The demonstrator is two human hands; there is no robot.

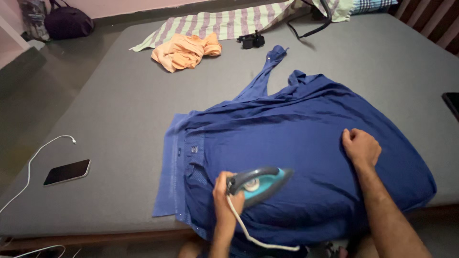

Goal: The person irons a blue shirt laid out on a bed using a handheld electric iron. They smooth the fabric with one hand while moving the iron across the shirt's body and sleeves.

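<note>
A wide, dark blue cotton garment [296, 157] lies spread over the near part of a grey mattress [110, 110], and everything else is placed around it. On the garment's near edge sits a teal and grey electric iron [260, 181], its nose pointing away from the person toward the cloth's right half. The left hand [224, 196] has its fingers [220, 180] wrapped fully around the rear of the iron's grey handle, and a white cord [248, 234] trails from there past the garment's near hem. The right hand [361, 147] rests on the garment's right side, its fingers curled into a loose fist that pins the cloth; whether a fold is pinched inside it cannot be told. Left of the garment, well apart, a black smartphone [67, 172] lies face up, with a white charging cable [33, 162] beside it. Beyond the garment lie a crumpled orange cloth [186, 51], a striped sheet [229, 24] and a small black gadget [252, 40]
</note>
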